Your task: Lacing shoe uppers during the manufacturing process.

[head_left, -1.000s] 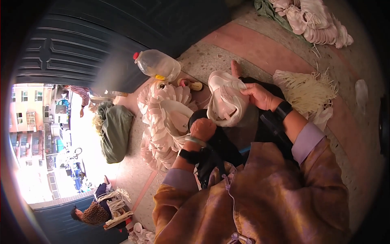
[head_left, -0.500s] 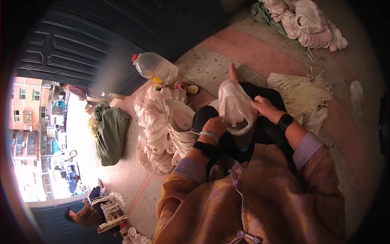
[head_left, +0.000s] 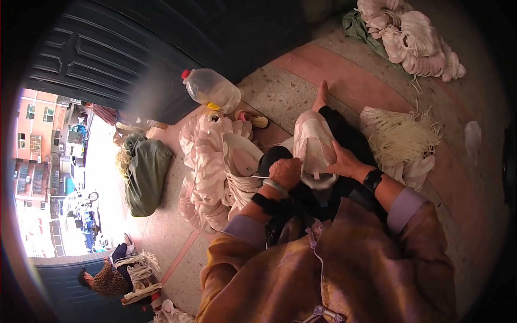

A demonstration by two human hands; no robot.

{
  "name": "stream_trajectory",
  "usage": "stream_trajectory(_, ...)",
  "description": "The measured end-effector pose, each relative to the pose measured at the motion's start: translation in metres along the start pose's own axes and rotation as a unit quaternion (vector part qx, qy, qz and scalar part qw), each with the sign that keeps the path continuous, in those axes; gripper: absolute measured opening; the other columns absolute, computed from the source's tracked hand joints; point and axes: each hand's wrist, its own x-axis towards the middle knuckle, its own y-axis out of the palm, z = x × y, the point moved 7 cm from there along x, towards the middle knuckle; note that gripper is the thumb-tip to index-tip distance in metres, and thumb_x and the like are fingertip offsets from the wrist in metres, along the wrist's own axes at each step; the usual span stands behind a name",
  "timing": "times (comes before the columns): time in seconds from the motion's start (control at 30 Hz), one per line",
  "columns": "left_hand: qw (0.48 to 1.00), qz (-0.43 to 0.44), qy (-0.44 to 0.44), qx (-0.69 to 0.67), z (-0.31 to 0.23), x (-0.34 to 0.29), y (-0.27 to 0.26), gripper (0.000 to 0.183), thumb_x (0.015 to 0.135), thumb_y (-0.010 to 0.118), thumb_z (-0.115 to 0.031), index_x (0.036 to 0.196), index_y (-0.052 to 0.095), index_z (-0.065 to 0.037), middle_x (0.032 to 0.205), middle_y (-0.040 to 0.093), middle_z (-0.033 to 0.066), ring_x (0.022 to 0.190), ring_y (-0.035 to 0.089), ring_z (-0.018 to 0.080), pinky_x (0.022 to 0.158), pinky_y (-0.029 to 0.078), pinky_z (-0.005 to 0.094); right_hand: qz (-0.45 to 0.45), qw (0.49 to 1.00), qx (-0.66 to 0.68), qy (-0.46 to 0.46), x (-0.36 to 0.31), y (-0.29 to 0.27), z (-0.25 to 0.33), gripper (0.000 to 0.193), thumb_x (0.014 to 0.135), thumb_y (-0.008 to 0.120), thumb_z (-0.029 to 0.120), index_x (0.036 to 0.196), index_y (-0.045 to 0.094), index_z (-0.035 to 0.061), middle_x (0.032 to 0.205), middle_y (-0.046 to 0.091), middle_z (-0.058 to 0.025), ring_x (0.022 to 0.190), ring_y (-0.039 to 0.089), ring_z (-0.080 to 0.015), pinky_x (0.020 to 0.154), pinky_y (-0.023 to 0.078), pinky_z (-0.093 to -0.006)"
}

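Observation:
A pale shoe upper (head_left: 313,132) lies over my lap, its toe pointing away from me and its collar opening toward my body. My right hand (head_left: 347,161) grips the upper's right edge, thumb on top and the other fingers partly hidden under it. At the upper's left side my left hand (head_left: 285,173) is closed in a fist around a thin white shoelace; a stretch of the lace sticks out leftward from it. Close by on the left is a large heap of stacked pale shoe uppers (head_left: 207,167).
A bundle of cream laces (head_left: 401,134) lies to the right. Beyond it sit more tied uppers (head_left: 420,43). A clear plastic jug (head_left: 212,90) with a red cap stands near the dark door (head_left: 124,48). Left are a green sack (head_left: 148,175) and a seated person (head_left: 110,277) with laces.
My right hand has shifted down and left along the upper, its thumb now raised against it. My left fist has turned slightly and moved closer. The whole view has shifted a little.

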Motion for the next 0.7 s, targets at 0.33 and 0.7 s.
stream_trajectory(0.33,0.995,-0.044,0.012,0.087,0.042,0.083,0.003,0.051,0.065,0.06,-0.019,0.116,0.051,-0.02,0.11,0.056,0.0102,0.095,0.054,0.0331,0.086,0.04,0.0432,0.026,0.997,0.075,-0.022,0.004,-0.01,0.009,0.09,0.057,0.065,0.023,0.129,0.02,-0.0068,0.108,0.048,-0.0283,0.101,0.05,-0.0387,0.086,0.042,-0.0374)
stream_trajectory(0.7,0.972,-0.067,0.113,-0.196,0.071,0.107,-0.058,0.016,0.078,0.054,-0.015,0.069,0.061,-0.004,0.056,0.056,0.0053,0.053,0.056,0.0118,0.051,0.045,0.0261,0.002,0.997,-0.058,-0.053,0.02,-0.017,0.021,0.064,0.059,0.066,0.027,0.111,0.043,-0.0033,0.098,0.052,-0.0228,0.091,0.054,-0.0355,0.079,0.046,-0.0388)
